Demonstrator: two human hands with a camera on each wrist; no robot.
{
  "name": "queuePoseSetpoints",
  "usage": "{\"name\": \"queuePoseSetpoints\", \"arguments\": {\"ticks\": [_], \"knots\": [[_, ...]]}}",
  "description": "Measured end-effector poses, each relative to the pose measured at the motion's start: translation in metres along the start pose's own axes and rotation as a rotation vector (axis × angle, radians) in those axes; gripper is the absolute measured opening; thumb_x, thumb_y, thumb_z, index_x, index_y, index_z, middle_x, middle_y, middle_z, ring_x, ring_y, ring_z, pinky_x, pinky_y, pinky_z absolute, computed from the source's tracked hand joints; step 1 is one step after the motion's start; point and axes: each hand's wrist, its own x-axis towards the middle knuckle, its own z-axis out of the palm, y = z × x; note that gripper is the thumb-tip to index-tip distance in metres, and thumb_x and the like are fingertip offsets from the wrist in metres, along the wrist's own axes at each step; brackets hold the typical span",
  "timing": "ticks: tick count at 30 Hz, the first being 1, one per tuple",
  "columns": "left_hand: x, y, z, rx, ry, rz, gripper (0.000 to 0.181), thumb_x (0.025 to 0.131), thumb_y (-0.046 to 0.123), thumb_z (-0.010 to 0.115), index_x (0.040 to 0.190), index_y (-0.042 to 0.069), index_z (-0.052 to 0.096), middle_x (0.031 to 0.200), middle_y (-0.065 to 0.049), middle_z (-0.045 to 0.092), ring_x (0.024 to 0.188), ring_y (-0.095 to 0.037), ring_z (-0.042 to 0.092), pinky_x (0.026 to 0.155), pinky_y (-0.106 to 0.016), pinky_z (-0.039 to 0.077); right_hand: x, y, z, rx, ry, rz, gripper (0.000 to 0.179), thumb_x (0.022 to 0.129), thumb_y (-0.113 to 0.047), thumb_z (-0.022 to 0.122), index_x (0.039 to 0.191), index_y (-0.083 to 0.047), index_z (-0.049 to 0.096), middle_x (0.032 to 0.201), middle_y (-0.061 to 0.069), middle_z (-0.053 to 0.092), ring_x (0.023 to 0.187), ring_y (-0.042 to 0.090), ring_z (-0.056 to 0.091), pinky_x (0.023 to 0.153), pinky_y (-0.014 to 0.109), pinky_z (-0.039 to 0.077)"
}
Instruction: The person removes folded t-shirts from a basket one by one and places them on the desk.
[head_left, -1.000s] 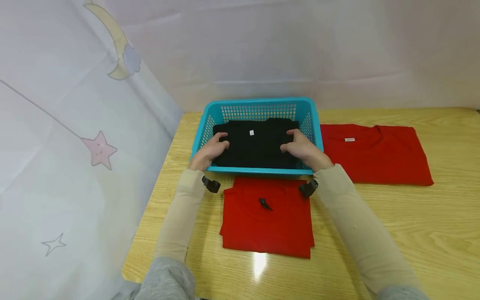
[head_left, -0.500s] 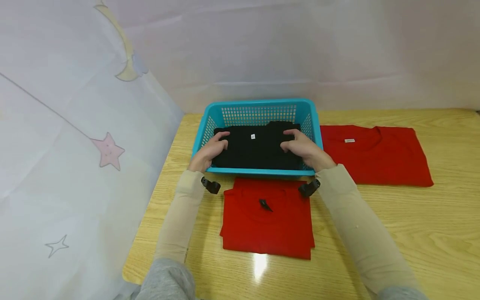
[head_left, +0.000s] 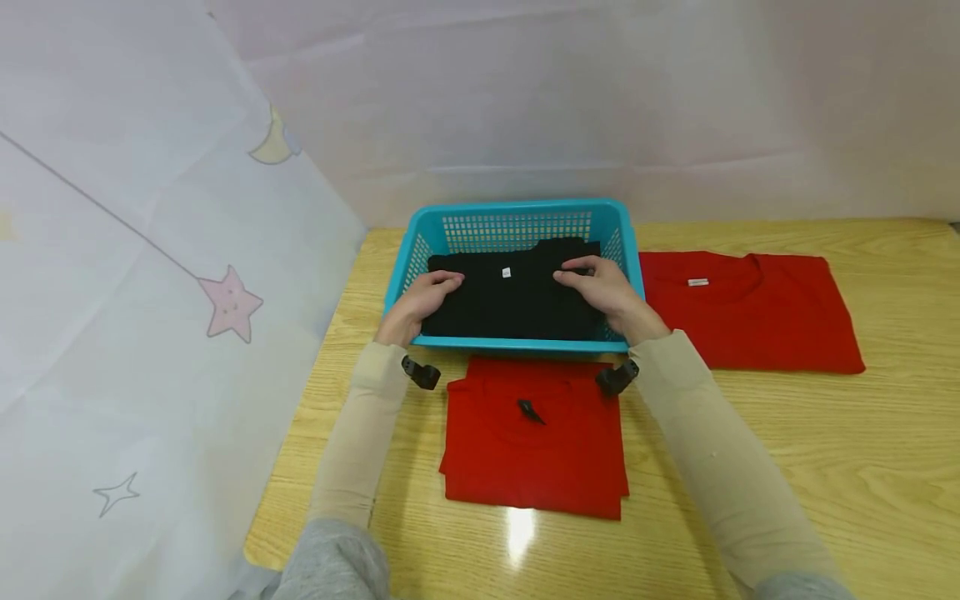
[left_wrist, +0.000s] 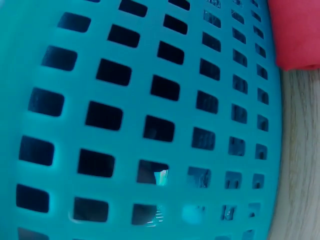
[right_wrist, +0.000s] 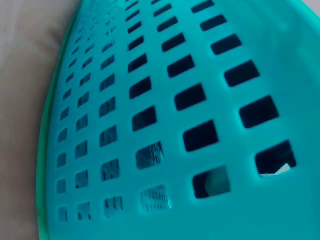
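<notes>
A folded black T-shirt (head_left: 510, 304) with a small white label lies in a blue plastic basket (head_left: 517, 342). My left hand (head_left: 426, 298) reaches over the basket's near left corner and pinches the shirt's left side. On the opposite side my right hand (head_left: 603, 290) pinches the shirt near its right edge, thumb and forefinger close together. The remaining fingers of both hands are partly hidden. Both wrist views look at the basket's perforated outer wall (left_wrist: 132, 115), with dark cloth behind the holes; neither shows the fingertips.
Several folded red shirts lie on the wooden table (head_left: 900, 467): a stack (head_left: 532, 467) in front of the basket, with a small black object (head_left: 531, 411) on it, and a red T-shirt (head_left: 780, 325) on the right. A pale curtain (head_left: 525, 100) hangs behind.
The black shirt has sunk slightly lower in the basket. My thumbs and forefingers, spread apart earlier, have come together on the cloth.
</notes>
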Motion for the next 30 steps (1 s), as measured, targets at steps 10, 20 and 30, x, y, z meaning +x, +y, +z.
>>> {"name": "queuePoseSetpoints", "arguments": {"ticks": [10,20,30], "knots": [[0.0012,-0.0037,-0.0011,-0.066,0.019,0.036,0.037,0.100,0.012,0.048,0.136,0.016,0.056,0.155,-0.006,0.031,0.141,-0.030,0.031,0.116,-0.049,0.026,0.0012,0.0023,0.0001,-0.008,0.045,-0.075,0.045,0.095,-0.015,0.053,0.138,-0.005,0.045,0.139,0.021,0.036,0.108,0.029,0.034,0.090,0.041,0.037],[0.0026,-0.0059,-0.0047,-0.105,0.039,0.099,0.044,0.097,0.004,0.049,0.138,0.017,0.054,0.158,-0.002,0.026,0.140,-0.028,0.031,0.115,-0.047,0.030,0.0027,0.0023,0.0012,0.007,0.064,-0.116,0.050,0.092,-0.016,0.052,0.142,-0.012,0.043,0.152,0.014,0.030,0.122,0.032,0.029,0.097,0.047,0.036],[0.0033,-0.0075,-0.0052,-0.190,0.064,0.148,0.047,0.093,0.003,0.050,0.134,0.024,0.058,0.158,0.002,0.026,0.129,-0.027,0.040,0.104,-0.044,0.039,0.0039,0.0025,-0.0004,-0.033,0.028,-0.108,0.052,0.093,-0.016,0.048,0.145,-0.012,0.040,0.158,0.011,0.025,0.126,0.035,0.030,0.108,0.055,0.031]]}}
